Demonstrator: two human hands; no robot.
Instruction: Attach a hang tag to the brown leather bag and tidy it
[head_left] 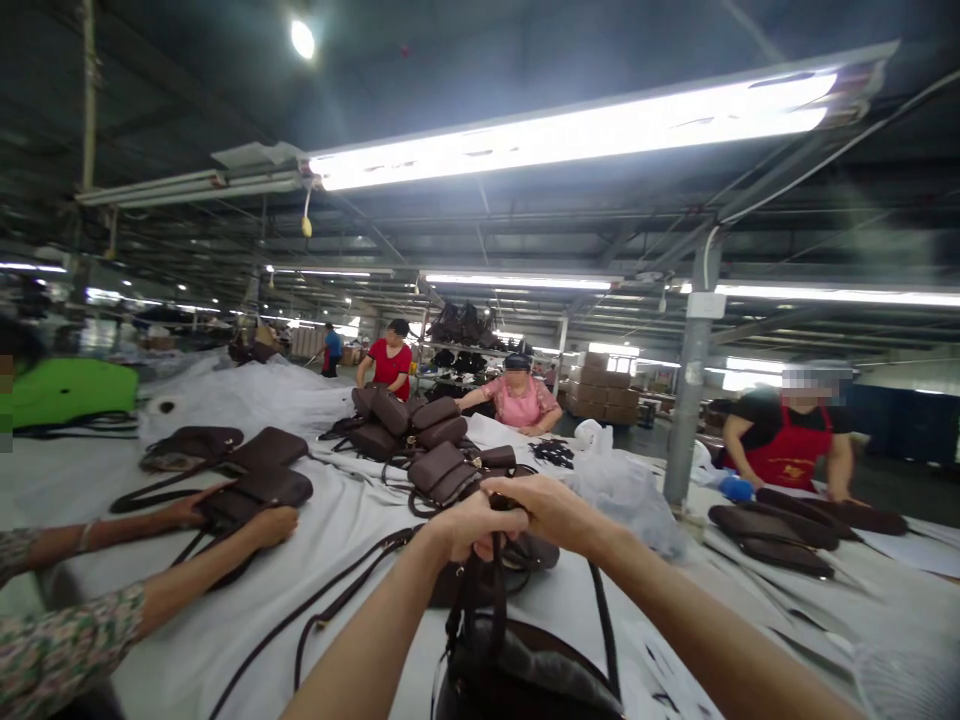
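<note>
Dark brown handbag point(525, 675) hangs low at centre, close to the camera, over the white-covered table point(352, 520). Its straps point(480, 600) run up into both fists. Left hand point(469, 525) is curled tight round the straps; right hand point(551, 510) is clenched on them just beside it, knuckles touching. Heap of matching bags point(420, 430) lies beyond. A co-worker's hands point(274, 522) press another brown bag point(255, 492) at left.

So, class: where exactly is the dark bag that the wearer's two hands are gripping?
In the head view, the dark bag sits bottom centre, under the left hand and right hand, which clasp its straps.
</note>
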